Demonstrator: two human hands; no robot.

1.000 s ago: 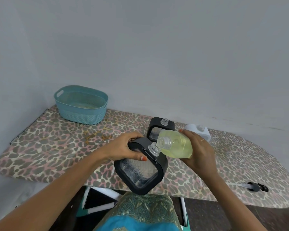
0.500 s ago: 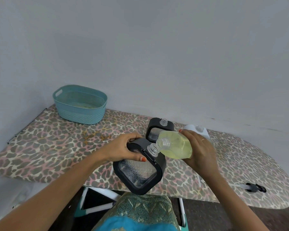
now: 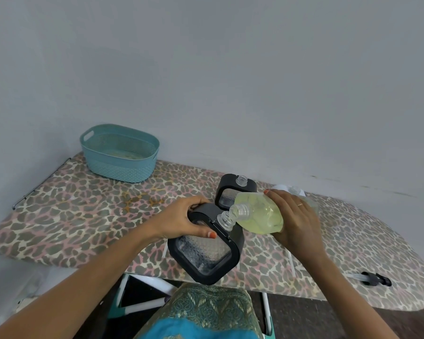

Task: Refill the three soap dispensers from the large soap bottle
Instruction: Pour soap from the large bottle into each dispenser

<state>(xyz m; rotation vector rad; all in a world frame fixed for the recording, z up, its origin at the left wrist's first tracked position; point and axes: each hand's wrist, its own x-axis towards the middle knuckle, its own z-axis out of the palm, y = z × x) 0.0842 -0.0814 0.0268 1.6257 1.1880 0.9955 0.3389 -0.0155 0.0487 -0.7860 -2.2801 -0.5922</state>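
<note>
Soap bottle (image 3: 260, 216) lies tilted in your right grip (image 3: 294, 223), fingers curled round its body, its open mouth at the neck of the black dispenser (image 3: 206, 255). Your left grip (image 3: 181, 221) clasps that dispenser's top, tilted over the ironing board's (image 3: 71, 216) near edge. A second black dispenser (image 3: 230, 189) stands behind. Probably a white dispenser (image 3: 287, 188) sits half hidden beyond.

Left forearm bare, in from lower left, reaching up and right. Left hand (image 3: 181, 220) grips black dispenser (image 3: 206, 260) at top: fingers curled over far side, thumb on near face, nail orange. Right forearm in from lower right, angled up and left. Right hand (image 3: 295, 221) wraps large soap bottle (image 3: 262, 216), fingers over top, ring on one finger. Hands near, apart, above near edge of surface (image 3: 83, 216).
</note>
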